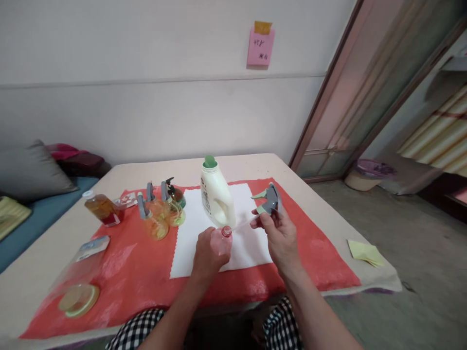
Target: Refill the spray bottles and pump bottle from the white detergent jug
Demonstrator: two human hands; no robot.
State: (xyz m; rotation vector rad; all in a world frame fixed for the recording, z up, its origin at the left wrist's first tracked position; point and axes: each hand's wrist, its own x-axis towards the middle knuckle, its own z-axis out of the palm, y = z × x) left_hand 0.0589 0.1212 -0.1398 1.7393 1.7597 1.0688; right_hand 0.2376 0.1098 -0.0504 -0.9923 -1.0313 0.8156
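My left hand [208, 253] is wrapped round a small pink see-through bottle [221, 241] with an uncapped neck. In my right hand [279, 233] is a grey and pale green spray trigger head [270, 199]. Its thin clear tube [244, 223] slants down to the left, the end at the mouth of the pink bottle; whether it is inside I cannot tell. Just behind the bottle stands a cream jug [218, 197] with a handle and a green top, on a white sheet [186, 257].
To the left stand several spray bottles [156, 226], a dark pump bottle [177, 195] and a bottle of amber liquid [103, 209]. A round lidded container [78, 300] sits front left on the red cloth [138, 277]. Yellow paper notes [366, 253] lie near the right edge.
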